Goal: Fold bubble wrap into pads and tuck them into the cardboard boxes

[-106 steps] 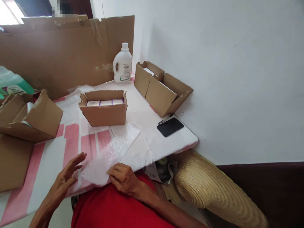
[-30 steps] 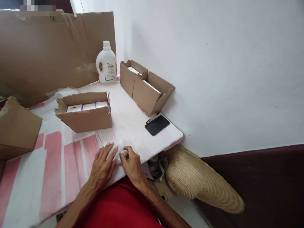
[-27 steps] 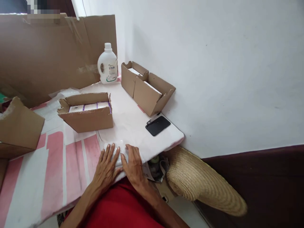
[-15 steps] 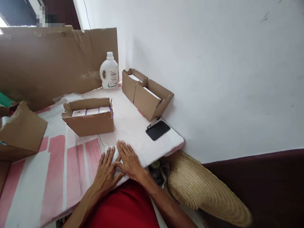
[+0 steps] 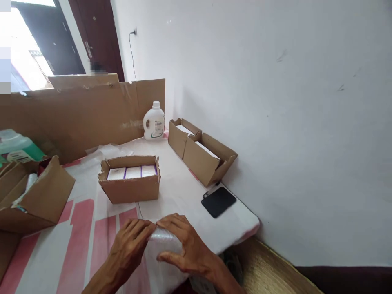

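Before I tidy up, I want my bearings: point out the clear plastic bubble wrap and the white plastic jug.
Clear plastic bubble wrap [image 5: 164, 235], head view: the shiny upper surface.
White plastic jug [image 5: 154, 125], head view: front of the body.

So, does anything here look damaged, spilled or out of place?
Yes: the open brown cardboard box holding white, purple-edged packs has ragged, torn-looking edges, and the brown cardboard panel behind has a notched top. I see no spill; the white plastic handled bottle stands upright. The clear bubble wrap is too covered to judge.
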`<move>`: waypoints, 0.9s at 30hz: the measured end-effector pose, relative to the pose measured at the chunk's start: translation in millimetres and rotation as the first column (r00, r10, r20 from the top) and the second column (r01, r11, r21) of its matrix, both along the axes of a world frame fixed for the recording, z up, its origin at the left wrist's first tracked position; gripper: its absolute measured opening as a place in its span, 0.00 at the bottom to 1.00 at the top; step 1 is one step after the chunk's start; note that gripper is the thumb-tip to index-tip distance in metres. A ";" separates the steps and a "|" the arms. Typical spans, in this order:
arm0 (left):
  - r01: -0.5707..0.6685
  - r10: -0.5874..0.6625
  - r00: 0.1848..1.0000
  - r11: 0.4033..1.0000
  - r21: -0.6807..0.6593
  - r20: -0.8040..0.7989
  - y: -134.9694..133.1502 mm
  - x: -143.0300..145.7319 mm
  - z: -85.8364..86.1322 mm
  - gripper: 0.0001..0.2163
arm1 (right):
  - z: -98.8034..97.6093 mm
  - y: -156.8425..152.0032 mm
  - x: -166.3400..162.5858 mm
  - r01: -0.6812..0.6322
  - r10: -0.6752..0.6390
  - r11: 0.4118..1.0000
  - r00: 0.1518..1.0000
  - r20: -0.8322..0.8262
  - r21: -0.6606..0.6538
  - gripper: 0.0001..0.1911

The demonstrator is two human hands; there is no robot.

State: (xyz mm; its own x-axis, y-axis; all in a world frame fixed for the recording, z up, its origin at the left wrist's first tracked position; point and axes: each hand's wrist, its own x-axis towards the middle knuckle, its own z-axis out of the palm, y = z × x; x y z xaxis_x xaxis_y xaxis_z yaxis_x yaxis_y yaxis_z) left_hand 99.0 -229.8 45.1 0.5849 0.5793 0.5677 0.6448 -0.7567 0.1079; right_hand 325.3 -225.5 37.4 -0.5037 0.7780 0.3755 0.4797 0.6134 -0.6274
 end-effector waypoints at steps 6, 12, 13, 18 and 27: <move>-0.025 0.015 0.999 0.967 0.255 0.039 53.9 -24.1 113.0 0.14 | 81.1 48.9 -23.9 0.119 -0.011 0.845 0.978 -0.206 0.522 0.13; -0.340 0.356 0.933 0.921 0.189 -0.055 122.6 -61.4 134.9 0.18 | 115.0 145.2 -67.3 -0.045 -0.143 0.736 0.965 0.220 0.676 0.15; -0.347 0.352 0.934 0.933 0.096 -0.052 129.3 -66.6 129.8 0.20 | 113.0 157.8 -75.9 -0.106 -0.141 0.759 0.936 0.322 0.642 0.16; -0.165 0.189 0.982 0.912 -0.376 0.027 144.9 -80.6 104.1 0.17 | 95.9 190.9 -109.3 -0.260 -0.004 0.874 0.842 0.540 0.412 0.12; -0.169 0.144 0.986 0.806 -0.567 -0.090 155.3 -88.1 90.2 0.18 | 93.6 197.5 -91.6 -0.314 0.295 0.949 0.918 0.264 0.030 0.10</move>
